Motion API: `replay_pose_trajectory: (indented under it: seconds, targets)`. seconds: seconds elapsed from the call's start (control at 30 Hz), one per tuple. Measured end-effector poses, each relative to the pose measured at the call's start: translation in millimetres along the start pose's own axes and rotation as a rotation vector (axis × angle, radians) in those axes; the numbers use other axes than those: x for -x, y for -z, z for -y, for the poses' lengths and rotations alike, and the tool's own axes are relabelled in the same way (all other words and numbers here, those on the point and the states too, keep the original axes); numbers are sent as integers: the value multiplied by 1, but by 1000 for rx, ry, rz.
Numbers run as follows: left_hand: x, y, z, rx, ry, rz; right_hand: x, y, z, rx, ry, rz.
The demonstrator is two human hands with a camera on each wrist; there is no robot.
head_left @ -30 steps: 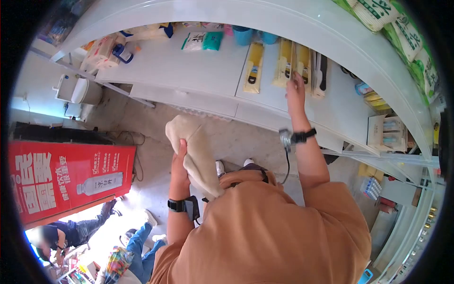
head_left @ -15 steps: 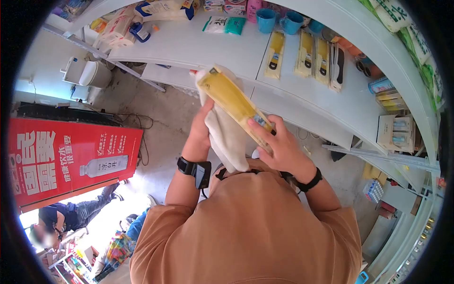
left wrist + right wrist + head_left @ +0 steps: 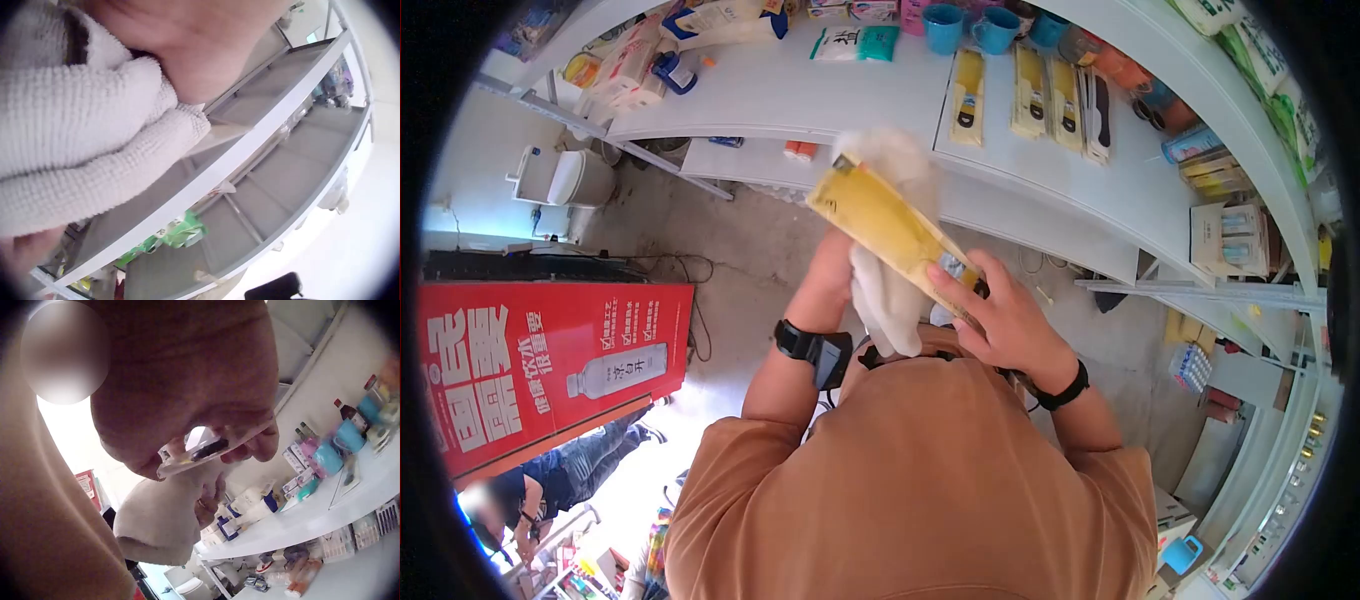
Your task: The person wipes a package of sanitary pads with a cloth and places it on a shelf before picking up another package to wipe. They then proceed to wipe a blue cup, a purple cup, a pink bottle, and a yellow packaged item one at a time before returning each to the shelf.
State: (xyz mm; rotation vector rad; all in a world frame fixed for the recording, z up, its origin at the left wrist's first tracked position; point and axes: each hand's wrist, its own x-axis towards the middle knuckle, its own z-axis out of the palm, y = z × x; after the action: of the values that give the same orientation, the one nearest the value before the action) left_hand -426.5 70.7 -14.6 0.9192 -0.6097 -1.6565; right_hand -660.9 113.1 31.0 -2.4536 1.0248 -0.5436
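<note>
My left hand (image 3: 833,268) grips a folded off-white towel (image 3: 884,300), its fingers partly hidden behind the cloth and a package. In the left wrist view the towel (image 3: 81,125) shows a ribbed weave, bunched against the palm. Between thumb and fingers, my right hand (image 3: 1012,322) holds a long, flat yellow package (image 3: 890,222) in clear plastic by its dark end. The package slants up to the left and overlaps the towel in the head view. From the right wrist, its clear edge (image 3: 181,467) shows under the curled fingers.
Similar yellow packages (image 3: 968,95) lie on the white shelf (image 3: 800,100) ahead, near blue mugs (image 3: 943,30) and a green-and-white bag (image 3: 855,43). A box (image 3: 1222,240) stands at the right. A red panel (image 3: 550,360) is on the left, with another person (image 3: 530,500) low beyond it.
My right hand has come back from the shelf with a yellow package, now in front of the towel. My left hand has raised the towel and moved it rightward.
</note>
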Motion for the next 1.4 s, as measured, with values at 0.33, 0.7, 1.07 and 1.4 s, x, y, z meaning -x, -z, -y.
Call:
replay_pose_trajectory:
  seconds: [0.33,0.7,1.07,1.4]
  targets:
    - [-1,20,1,-107,-67,86,10,-10,15,-78,-14,-51]
    - [4,11,-24,-28,34,143,11,-24,36,251,-185,-239]
    - [9,50,-79,41,74,-17,-13,-48,43,264,-162,-240]
    - [25,49,-40,20,149,69,-49,-45,57,100,-97,-245]
